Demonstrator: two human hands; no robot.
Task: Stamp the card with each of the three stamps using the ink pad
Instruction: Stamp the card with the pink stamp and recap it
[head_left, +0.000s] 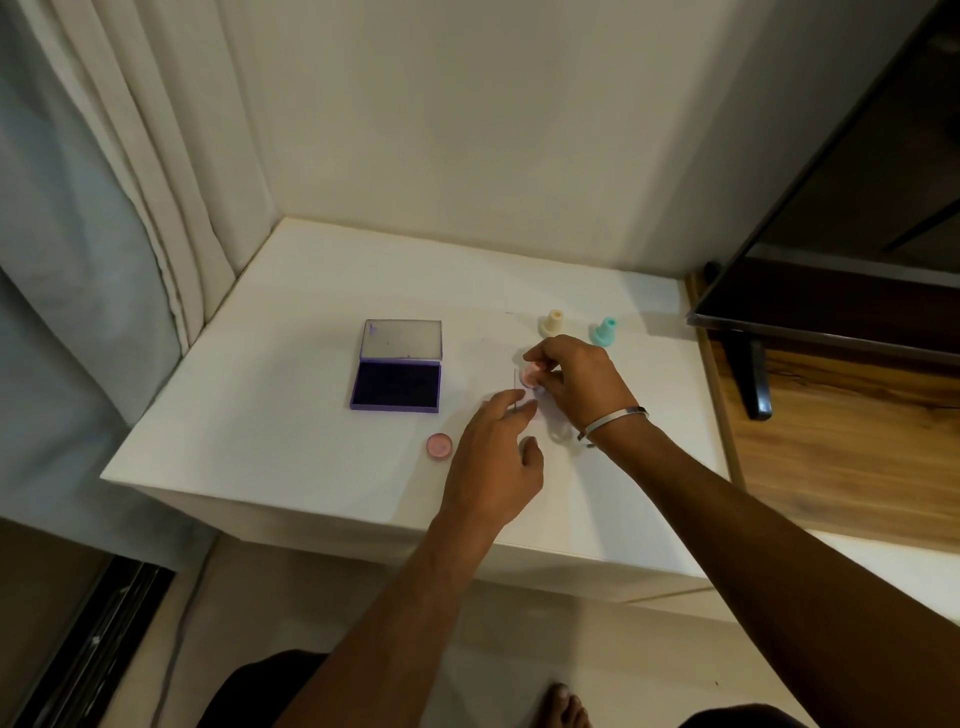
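A purple ink pad (396, 387) lies open on the white table (291, 395), its lid tipped back. My right hand (574, 387) pinches a pink stamp (530, 375) tilted on its side, just above the table. My left hand (493, 467) rests beside it with its fingers on a white card (550, 415) that is hard to tell from the tabletop. A pink round cap (439, 446) lies left of my left hand. A cream stamp (552, 325) and a teal stamp (604, 332) stand upright behind my right hand.
A curtain (130, 208) hangs at the left, and a white wall backs the table. A dark screen on a stand (831, 260) sits on a wooden surface (857, 441) to the right. My bare foot (566, 706) shows below on the floor.
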